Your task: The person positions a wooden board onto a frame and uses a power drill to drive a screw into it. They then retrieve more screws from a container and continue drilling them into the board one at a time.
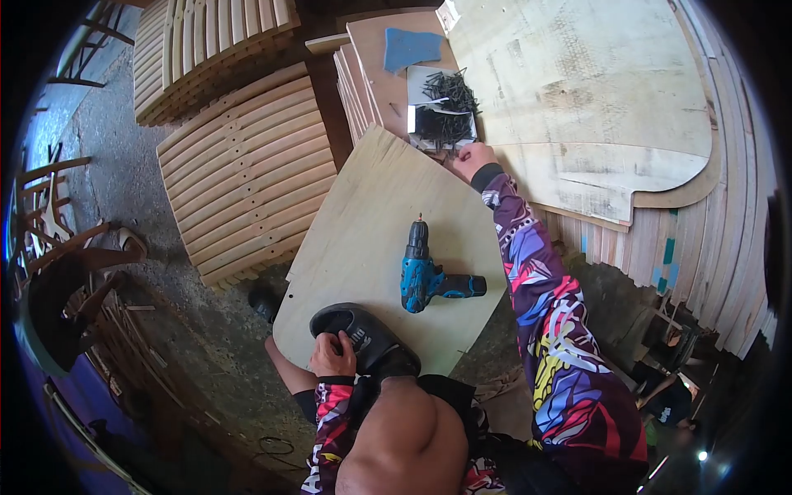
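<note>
My left hand [332, 356] rests against the black slip-on shoe [363, 337] on my foot. Its fingers are curled together, and what they may hold is too small to make out. My right hand [474, 160] reaches forward to the near edge of a white box [419, 142] heaped with dark screws [450, 97]. The right fingers are bent inward and their tips are partly hidden. Between my arms a blue and black cordless drill [418, 276] lies on its side on a pale plywood panel [363, 214], its bit pointing away from me. My foot presses on the same panel.
Slatted wooden panels [252, 177] are stacked to the left. A blue cloth-like piece [411, 49] lies on boards behind the box. More cut plywood [586, 91] is piled at the right. Another person's leg [103, 256] shows at far left, with a second person [668, 400] at lower right.
</note>
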Available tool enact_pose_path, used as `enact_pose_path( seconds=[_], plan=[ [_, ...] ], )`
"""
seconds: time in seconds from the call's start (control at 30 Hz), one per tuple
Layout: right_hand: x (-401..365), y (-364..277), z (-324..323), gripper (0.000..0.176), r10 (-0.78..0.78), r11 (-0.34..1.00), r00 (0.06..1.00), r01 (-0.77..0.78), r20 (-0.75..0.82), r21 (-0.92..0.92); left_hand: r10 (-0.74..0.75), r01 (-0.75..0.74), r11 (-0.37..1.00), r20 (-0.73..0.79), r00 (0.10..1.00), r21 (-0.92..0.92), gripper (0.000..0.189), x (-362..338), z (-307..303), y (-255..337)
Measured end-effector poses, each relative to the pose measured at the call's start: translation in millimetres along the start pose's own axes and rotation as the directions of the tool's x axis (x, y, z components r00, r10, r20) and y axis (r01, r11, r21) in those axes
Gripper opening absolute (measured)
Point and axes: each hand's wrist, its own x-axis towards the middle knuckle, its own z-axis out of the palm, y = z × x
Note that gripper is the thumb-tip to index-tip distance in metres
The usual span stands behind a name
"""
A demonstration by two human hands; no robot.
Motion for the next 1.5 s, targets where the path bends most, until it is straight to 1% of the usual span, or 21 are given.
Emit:
enact_pose_path(
  seconds=[0.1, 0.2, 0.27, 0.33, 0.47, 0.6, 0.63, 0.67, 0.73, 0.8, 0.83, 0.87, 0.93, 0.97, 1.0, 1.07, 1.1, 1.17, 1.33, 1.43, 1.5],
  plan=[
    [4, -4, 0, 0.022, 0.222, 0.898, 0.970, -0.242, 0.097, 0.367, -0.055, 0.055, 0.998, 0.042, 0.998, -0.002, 0.023, 0, -2, 2],
    [7, -9, 2, 0.021, 0.343, 0.867, 0.932, -0.361, 0.115, 0.343, -0.056, 0.056, 0.998, 0.049, 0.997, 0.006, 0.023, 1, -3, 2],
    [9, -8, 14, 0.022, 0.338, 0.902, 0.938, -0.345, 0.072, 0.259, -0.022, 0.022, 1.000, 0.009, 1.000, 0.017, 0.024, 1, 0, 0],
    [6, -10, 24, 0.022, 0.259, 0.965, 0.937, -0.242, -0.234, 0.100, 0.018, -0.017, 1.000, -0.019, 1.000, 0.025, 0.024, 1, 0, 0],
    [7, -15, 34, 0.021, 0.452, 0.890, 0.853, -0.414, -0.262, 0.189, -0.012, 0.012, 1.000, 0.000, 1.000, 0.026, 0.024, 0, 0, 3],
    [12, -2, 52, 0.020, 0.510, 0.857, 0.810, -0.452, -0.288, 0.247, -0.002, 0.002, 1.000, -0.026, 1.000, 0.002, 0.024, 0, 1, 3],
    [19, 20, 66, 0.020, 0.514, 0.835, 0.827, -0.422, -0.227, 0.353, -0.006, 0.006, 1.000, -0.029, 1.000, 0.002, 0.024, 0, 0, 3],
    [23, 31, 74, 0.021, 0.509, 0.799, 0.845, -0.392, -0.165, 0.456, -0.001, 0.001, 1.000, -0.032, 0.999, 0.005, 0.024, 1, -1, 3],
    [11, 16, 56, 0.021, 0.458, 0.833, 0.867, -0.343, -0.194, 0.433, -0.002, 0.003, 1.000, -0.035, 0.999, 0.006, 0.025, 1, -1, 4],
    [-3, 2, 37, 0.023, 0.400, 0.773, 0.911, -0.280, -0.096, 0.569, -0.028, 0.028, 1.000, -0.037, 0.999, -0.001, 0.024, 1, -1, 5],
    [-11, -9, 23, 0.025, 0.425, 0.672, 0.904, -0.347, 0.043, 0.654, -0.040, 0.040, 0.999, -0.039, 0.998, 0.005, 0.024, 1, 0, 6],
    [-19, -18, 16, 0.022, 0.348, 0.626, 0.932, -0.313, 0.104, 0.714, -0.040, 0.040, 0.999, -0.056, 0.998, -0.011, 0.024, 2, 1, 8],
    [-37, -49, 6, 0.019, 0.159, 0.551, 0.923, -0.378, 0.351, 0.744, -0.023, 0.016, 0.997, -0.095, 0.995, -0.071, 0.024, 0, 6, -2],
    [-48, -75, 4, 0.016, 0.098, 0.630, 0.916, -0.360, 0.390, 0.688, -0.031, 0.023, 0.997, -0.108, 0.994, -0.073, 0.025, 1, 6, 0],
    [-55, -91, 20, 0.016, 0.091, 0.619, 0.903, -0.382, 0.421, 0.686, -0.039, 0.031, 0.997, -0.116, 0.992, -0.074, 0.025, 2, 4, 1],
    [-68, -122, 48, 0.018, -0.112, 0.730, 0.903, -0.209, 0.415, 0.650, -0.062, 0.057, 0.997, -0.091, 0.994, -0.057, 0.026, 4, -2, 1],
    [-76, -137, 60, 0.018, -0.113, 0.736, 0.895, -0.216, 0.432, 0.641, -0.060, 0.055, 0.996, -0.079, 0.995, -0.067, 0.026, 4, -1, 5],
    [-92, -163, 77, 0.018, -0.209, 0.940, 0.913, 0.089, 0.351, 0.329, -0.077, 0.072, 0.995, -0.065, 0.995, -0.072, 0.026, 4, 1, 4],
    [-107, -180, 69, 0.016, -0.142, 0.933, 0.938, 0.021, 0.316, 0.359, -0.063, 0.056, 0.996, -0.111, 0.992, -0.066, 0.027, 5, 1, 1],
    [-105, -168, 69, 0.018, -0.179, 0.943, 0.961, 0.107, 0.209, 0.316, -0.029, 0.020, 0.997, -0.125, 0.992, -0.075, 0.026, 4, 3, -2],
    [-99, -163, 69, 0.018, -0.120, 0.915, 0.972, 0.029, 0.202, 0.403, -0.005, -0.007, 0.996, -0.141, 0.990, -0.086, 0.026, 6, 1, -1]
  ],
)
